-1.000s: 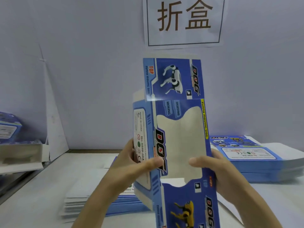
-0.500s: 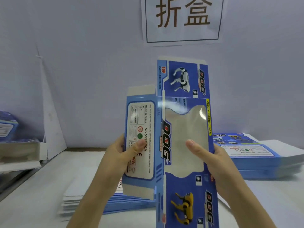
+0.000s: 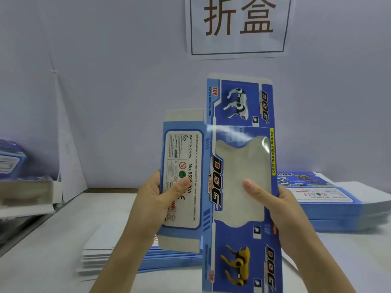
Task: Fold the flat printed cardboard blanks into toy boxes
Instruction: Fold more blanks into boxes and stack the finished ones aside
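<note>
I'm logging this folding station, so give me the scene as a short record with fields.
held item: box blank, blue, held upright
left hand: grips the white label panel, thumb in front
right hand: grips the window panel's edge, thumb on the window
stacks: near stack below the hands; right stack on the table
wall: paper sign

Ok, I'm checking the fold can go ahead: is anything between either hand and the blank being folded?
Nothing visible. The left hand and the right hand each hold the blank directly, thumbs on its printed face, in the air above the stacks of flat blanks.
</note>
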`<state>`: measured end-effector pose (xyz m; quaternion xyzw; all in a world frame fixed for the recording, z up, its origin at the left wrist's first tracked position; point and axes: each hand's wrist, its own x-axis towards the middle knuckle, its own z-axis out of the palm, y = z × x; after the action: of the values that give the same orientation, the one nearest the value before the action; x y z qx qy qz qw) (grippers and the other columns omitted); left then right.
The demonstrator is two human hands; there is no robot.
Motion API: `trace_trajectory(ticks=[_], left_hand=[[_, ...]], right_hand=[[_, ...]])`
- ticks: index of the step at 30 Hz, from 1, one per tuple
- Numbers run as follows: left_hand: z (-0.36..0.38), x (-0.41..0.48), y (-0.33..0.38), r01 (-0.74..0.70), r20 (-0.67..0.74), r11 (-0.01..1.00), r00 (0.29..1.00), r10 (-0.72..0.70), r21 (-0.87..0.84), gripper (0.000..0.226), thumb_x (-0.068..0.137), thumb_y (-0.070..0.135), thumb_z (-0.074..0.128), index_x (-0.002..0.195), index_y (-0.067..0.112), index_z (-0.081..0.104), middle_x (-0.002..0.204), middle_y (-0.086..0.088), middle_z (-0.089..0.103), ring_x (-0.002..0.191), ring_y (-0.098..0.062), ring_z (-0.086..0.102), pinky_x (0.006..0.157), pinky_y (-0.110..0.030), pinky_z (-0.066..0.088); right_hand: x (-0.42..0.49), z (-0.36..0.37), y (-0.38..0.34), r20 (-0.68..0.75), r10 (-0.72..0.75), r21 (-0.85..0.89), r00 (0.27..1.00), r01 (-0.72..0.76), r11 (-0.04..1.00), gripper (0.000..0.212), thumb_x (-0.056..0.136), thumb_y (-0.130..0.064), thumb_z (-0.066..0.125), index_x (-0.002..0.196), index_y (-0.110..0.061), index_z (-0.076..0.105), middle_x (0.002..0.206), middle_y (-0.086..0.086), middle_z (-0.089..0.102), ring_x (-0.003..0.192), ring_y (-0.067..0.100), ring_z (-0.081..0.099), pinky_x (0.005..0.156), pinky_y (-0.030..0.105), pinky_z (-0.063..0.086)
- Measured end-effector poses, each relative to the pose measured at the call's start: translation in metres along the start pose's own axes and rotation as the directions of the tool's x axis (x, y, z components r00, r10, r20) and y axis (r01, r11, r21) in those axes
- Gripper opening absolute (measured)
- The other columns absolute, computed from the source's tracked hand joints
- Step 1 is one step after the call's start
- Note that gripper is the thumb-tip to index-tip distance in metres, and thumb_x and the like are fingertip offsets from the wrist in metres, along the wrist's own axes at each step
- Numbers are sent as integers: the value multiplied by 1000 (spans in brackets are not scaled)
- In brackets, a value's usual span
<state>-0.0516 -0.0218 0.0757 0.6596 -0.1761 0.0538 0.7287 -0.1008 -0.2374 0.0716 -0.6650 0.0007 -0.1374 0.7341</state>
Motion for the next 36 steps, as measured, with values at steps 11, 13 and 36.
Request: trace_trajectory(ticks=[11,13,36], left_hand=[[-1,0,2,-14,-38,1000,999,14,6,43,64,43,68,104,29,62,91,3,76,79,-17,73,53,-26,56],[0,-1,2,-23,-36,1000,999,23,2,42,65,43,68,105,30,61,93,4,75,80,-17,73,53,-26,56],[36,-22,3,-186,36,934,982,184,305,100,62,79,64,140,63,5,149,33,20,139,7,23,115,-36,31]], right_hand=[[-1,6,3,-23,16,44,1000,-15,999,50,61,-44,75,101,-17,66,85,8,76,71,28,74,54,32,59],[-1,5,2,-23,14,25,1000,-13,1000,53,57,-47,75,100,-17,66,84,8,76,70,28,74,51,29,58],[-11,35,-3,-38,-333,-47,942,332,942,39,72,-36,68,109,-25,63,92,-14,75,82,6,71,60,14,52]])
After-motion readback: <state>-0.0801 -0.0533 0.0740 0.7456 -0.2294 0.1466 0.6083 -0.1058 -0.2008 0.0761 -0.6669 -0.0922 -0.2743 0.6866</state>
